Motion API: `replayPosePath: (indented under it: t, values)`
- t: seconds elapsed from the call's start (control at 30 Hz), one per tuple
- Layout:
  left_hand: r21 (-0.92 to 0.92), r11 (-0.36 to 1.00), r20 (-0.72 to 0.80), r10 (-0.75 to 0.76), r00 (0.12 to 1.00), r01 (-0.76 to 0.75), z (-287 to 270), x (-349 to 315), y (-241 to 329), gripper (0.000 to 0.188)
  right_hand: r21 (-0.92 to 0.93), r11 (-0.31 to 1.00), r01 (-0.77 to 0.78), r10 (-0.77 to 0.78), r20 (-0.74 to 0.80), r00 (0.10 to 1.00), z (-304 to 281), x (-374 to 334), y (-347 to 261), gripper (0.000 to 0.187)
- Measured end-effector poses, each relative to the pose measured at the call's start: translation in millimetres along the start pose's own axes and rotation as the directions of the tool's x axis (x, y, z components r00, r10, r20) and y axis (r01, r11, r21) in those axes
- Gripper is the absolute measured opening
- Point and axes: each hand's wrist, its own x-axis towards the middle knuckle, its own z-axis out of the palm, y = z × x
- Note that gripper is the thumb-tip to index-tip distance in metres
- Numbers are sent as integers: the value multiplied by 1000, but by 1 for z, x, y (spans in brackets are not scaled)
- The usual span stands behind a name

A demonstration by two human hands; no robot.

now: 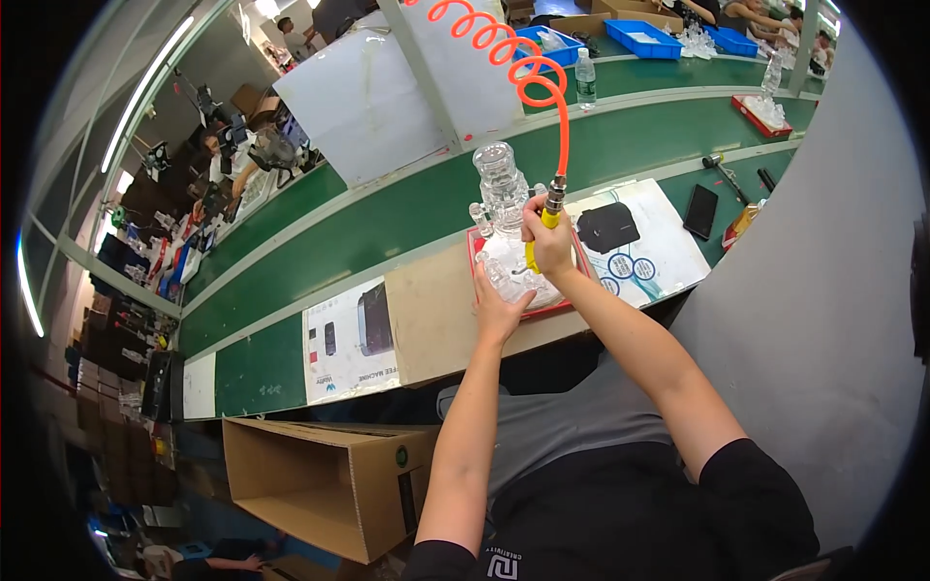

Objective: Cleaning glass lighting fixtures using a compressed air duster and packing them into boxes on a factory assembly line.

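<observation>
My right hand (552,250) is wrapped round a yellow air blow gun (550,218), its metal coupling joined to an orange coiled hose (565,126) that comes down from above. The gun's thin nozzle points down at a clear glass vessel (503,184) with a tall ribbed neck and small side parts. That vessel stands with its wide base in a shallow red tray (474,250). On the near side, my left hand (500,312) grips the base, thumb on the right and fingers along the left. The right hand covers part of the vessel.
Flattened printed cardboard (351,334) lines the bench edge. At right lie a black phone (700,211) and a metal tool (725,176). Beyond the green belt stand a plastic bottle (585,77), blue trays (642,39) and another red tray (760,116) with glass. Below sits an open carton (320,484).
</observation>
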Motion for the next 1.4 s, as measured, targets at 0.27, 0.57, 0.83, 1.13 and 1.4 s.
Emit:
replayPosePath:
  t: [0.27, 0.57, 0.83, 1.13, 1.4]
  values:
    - [63, 998, -69, 35, 997, -31, 4, -1, -7, 114, -295, 938, 179, -184, 11, 983, -35, 42, -13, 3]
    - [173, 985, -87, 23, 996, -7, 7, -3, 5, 112, -429, 886, 176, -196, -2, 981, -39, 64, -1, 6]
    - [149, 989, -84, -2, 996, 15, 2, -5, 5, 112, -197, 980, 39, -49, -47, 998, -23, 40, -18, 7]
    - [155, 987, -82, -27, 996, 40, 5, -5, 8, 114, -334, 932, 144, -140, 34, 990, -21, 45, -35, 9]
    - [148, 988, -118, -24, 993, 41, 5, -7, 4, 113, -60, 998, 23, -21, 32, 999, -13, 10, -50, 8]
